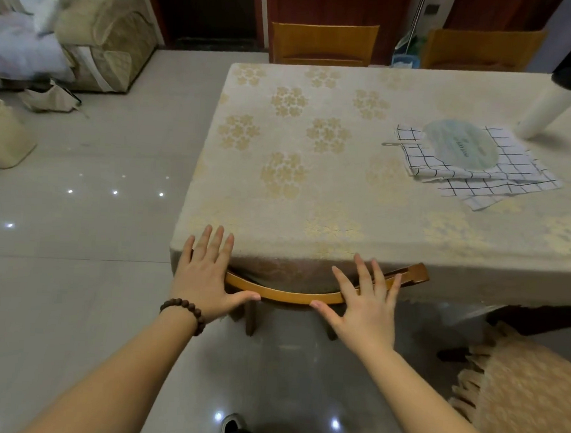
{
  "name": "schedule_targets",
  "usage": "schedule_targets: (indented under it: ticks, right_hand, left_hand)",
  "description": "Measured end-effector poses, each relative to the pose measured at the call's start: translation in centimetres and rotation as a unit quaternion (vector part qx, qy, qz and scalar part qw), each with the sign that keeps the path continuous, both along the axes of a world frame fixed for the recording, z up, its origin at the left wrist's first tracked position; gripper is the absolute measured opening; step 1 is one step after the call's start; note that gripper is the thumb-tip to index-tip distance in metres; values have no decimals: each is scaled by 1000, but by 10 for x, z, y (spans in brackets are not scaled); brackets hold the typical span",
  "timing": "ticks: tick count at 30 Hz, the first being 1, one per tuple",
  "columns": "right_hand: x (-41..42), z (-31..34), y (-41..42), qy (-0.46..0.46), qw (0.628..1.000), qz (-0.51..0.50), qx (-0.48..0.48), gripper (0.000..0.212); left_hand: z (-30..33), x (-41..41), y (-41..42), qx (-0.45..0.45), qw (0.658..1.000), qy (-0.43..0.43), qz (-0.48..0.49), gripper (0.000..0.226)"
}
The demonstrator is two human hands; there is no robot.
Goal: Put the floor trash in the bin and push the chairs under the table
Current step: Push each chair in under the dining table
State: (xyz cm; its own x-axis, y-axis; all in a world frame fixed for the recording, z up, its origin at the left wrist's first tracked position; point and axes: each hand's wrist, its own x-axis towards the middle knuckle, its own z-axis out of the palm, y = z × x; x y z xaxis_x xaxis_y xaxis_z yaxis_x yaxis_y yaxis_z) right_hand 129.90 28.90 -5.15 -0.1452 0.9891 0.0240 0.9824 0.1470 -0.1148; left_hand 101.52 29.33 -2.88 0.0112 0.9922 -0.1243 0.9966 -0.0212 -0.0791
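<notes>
While pressed flat w/ fingers spread, left hand (pixel 205 275) on left end of chair (pixel 293 295) backrest, thumb along its near edge; bead bracelet (pixel 186 313) at wrist. Between both hands: curved wooden backrest tucked right against desk (pixel 312 184) edge, cloth hanging just beyond it, chair legs below. Right hand (pixel 365 306) likewise flat, fingers straight, resting on backrest's right part, gripping nothing. Beyond & right of right hand, on desk: checked cloths (pixel 497 181) w/ round fan (pixel 460 144) on top. Fringed rug (pixel 526 394) right of right forearm.
</notes>
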Motion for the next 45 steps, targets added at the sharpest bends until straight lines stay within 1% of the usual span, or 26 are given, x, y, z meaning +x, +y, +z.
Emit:
schedule_targets:
  ticks: [6,10,13,16,18,20,24,26,29,37,41,45]
  right_hand:
    - [13,3,3,-9,1000,1,-1,86]
    - [11,7,2,-27,1000,-1,-9,89]
    - [13,13,1,-46,998,3,-35,92]
    - [12,18,2,-47,997,8,-65,93]
    - [14,23,2,-28,996,12,-85,88]
    - [19,30,1,14,995,17,-92,79]
    - [35,44,-10,116,990,40,-68,67]
    - [44,49,-18,147,987,42,-56,65]
    - [55,56,-31,179,982,38,-46,63]
    - [88,65,-80,195,981,3,-24,60]
    - [108,64,-113,186,982,-23,-22,59]
    - [129,63,-159,172,984,-51,-11,53]
  left_hand:
    - [-4,13,-3,26,1000,-17,4,124]
    - [0,14,-3,1,1000,-2,7,125]
    - [5,17,-3,-24,1000,-5,17,125]
    - [12,28,-12,-32,998,-28,39,111]
    - [16,42,-24,-17,997,-46,59,102]
    - [23,58,-36,11,994,-63,86,96]
    - [39,97,-64,74,985,-94,128,82]
    - [46,116,-77,100,980,-108,136,80]
    - [52,138,-92,108,974,-137,147,79]
    - [57,179,-126,116,972,-160,128,76]
    - [57,201,-148,110,974,-170,101,75]
    - [57,224,-180,94,979,-169,72,76]
